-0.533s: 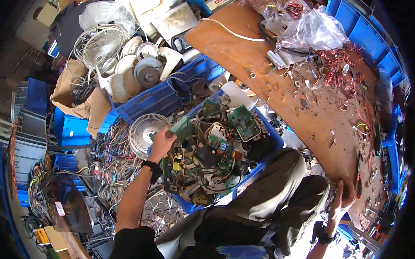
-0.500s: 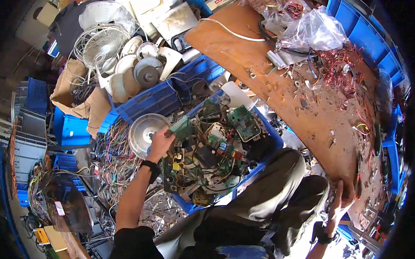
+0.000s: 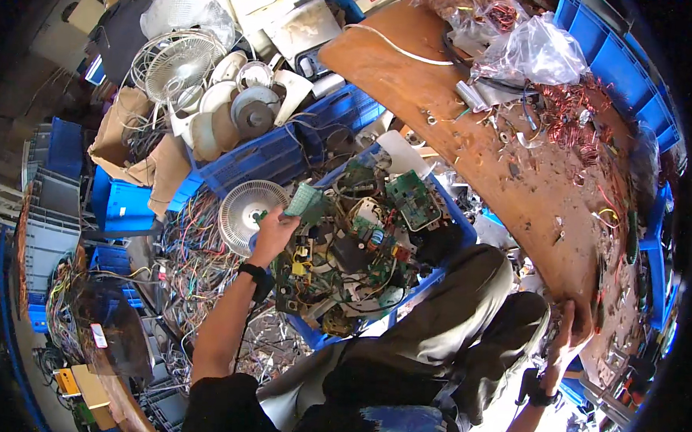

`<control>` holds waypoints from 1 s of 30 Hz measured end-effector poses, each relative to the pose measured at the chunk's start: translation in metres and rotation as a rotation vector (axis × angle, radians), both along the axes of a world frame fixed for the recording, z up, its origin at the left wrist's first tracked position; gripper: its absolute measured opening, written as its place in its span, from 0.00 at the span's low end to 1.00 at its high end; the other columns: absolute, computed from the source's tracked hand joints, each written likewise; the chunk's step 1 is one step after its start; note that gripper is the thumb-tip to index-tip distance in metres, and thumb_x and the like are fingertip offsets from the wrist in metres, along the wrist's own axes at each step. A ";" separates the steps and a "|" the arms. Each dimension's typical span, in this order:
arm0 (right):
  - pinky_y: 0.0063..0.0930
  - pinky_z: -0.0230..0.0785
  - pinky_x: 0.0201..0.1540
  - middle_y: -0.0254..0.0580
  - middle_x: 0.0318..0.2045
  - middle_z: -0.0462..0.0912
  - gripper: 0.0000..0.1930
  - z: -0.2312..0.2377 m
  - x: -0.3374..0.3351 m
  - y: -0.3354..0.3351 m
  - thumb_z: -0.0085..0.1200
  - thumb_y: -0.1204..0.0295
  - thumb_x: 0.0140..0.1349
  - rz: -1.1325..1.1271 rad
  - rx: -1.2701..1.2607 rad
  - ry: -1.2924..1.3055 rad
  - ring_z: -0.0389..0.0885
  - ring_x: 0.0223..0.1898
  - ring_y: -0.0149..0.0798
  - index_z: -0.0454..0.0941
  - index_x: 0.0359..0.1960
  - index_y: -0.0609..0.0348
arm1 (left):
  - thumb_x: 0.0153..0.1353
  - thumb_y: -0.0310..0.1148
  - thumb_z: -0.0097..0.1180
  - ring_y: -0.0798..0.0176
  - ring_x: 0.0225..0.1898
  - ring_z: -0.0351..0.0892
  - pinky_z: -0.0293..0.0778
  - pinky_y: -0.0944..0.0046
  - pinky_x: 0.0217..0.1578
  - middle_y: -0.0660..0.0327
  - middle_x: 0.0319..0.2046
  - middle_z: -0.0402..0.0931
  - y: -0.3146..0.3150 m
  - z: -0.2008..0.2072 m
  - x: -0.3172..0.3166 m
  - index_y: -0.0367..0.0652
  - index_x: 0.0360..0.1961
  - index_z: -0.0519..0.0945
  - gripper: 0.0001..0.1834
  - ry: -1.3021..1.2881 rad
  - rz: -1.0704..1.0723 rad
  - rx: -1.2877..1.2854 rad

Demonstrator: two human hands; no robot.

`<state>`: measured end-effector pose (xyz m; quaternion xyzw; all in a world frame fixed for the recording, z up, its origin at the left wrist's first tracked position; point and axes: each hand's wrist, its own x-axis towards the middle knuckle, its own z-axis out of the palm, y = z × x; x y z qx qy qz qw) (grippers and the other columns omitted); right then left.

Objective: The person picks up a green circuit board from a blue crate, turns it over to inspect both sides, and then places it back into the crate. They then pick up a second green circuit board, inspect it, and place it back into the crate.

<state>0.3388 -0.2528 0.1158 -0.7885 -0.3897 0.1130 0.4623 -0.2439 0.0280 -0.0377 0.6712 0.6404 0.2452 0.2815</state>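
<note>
My left hand [image 3: 274, 234] pinches a light green circuit board [image 3: 304, 201] by its edge, above the left side of a heaped blue crate [image 3: 445, 276]. Green boards, wires and small electronic parts fill that crate, among them a larger green circuit board [image 3: 414, 200] at its far right. A round white fan blade [image 3: 247, 212] lies just beside my left hand, partly behind it. My right hand [image 3: 569, 334] rests at the near edge of the brown worktable [image 3: 472, 156]; its thumb is stretched out and it holds nothing I can see.
Tangled wires [image 3: 198, 244] spread left of the crate. Beyond it, another blue crate [image 3: 260, 154] bears fan parts, with a wire fan guard [image 3: 184, 68] farther left. Copper wire [image 3: 578, 122] and a clear plastic bag [image 3: 542, 55] lie on the worktable. My knees are close by the crate.
My left hand has shifted slightly right and tilted the circuit board more upright. The whole view has moved a little. My right hand stays at the table edge.
</note>
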 end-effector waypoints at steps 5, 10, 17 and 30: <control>0.33 0.72 0.51 0.48 0.42 0.86 0.15 -0.010 0.011 -0.007 0.58 0.68 0.67 -0.031 -0.022 0.037 0.81 0.43 0.39 0.82 0.47 0.68 | 0.61 0.37 0.66 0.46 0.38 0.86 0.79 0.53 0.42 0.47 0.37 0.85 0.007 0.000 -0.006 0.36 0.56 0.78 0.24 0.092 0.058 -0.029; 0.32 0.73 0.51 0.50 0.43 0.86 0.16 -0.013 0.008 -0.005 0.58 0.68 0.68 -0.049 -0.001 0.029 0.81 0.43 0.39 0.82 0.49 0.69 | 0.59 0.33 0.64 0.41 0.43 0.85 0.78 0.49 0.43 0.45 0.41 0.85 -0.002 0.004 -0.013 0.40 0.57 0.78 0.24 0.123 -0.027 0.057; 0.33 0.74 0.48 0.51 0.41 0.86 0.15 -0.010 0.010 -0.006 0.60 0.69 0.67 0.013 -0.009 0.043 0.82 0.41 0.39 0.82 0.48 0.70 | 0.58 0.27 0.63 0.38 0.54 0.80 0.76 0.50 0.53 0.41 0.51 0.80 -0.016 0.012 -0.009 0.37 0.58 0.77 0.25 0.233 -0.145 -0.036; 0.34 0.74 0.45 0.50 0.35 0.87 0.18 -0.009 0.007 -0.003 0.61 0.63 0.66 -0.068 -0.005 -0.162 0.81 0.36 0.38 0.84 0.43 0.71 | 0.64 0.29 0.61 0.38 0.28 0.80 0.74 0.49 0.30 0.40 0.29 0.80 -0.018 0.012 -0.004 0.36 0.46 0.85 0.11 0.161 -0.234 0.202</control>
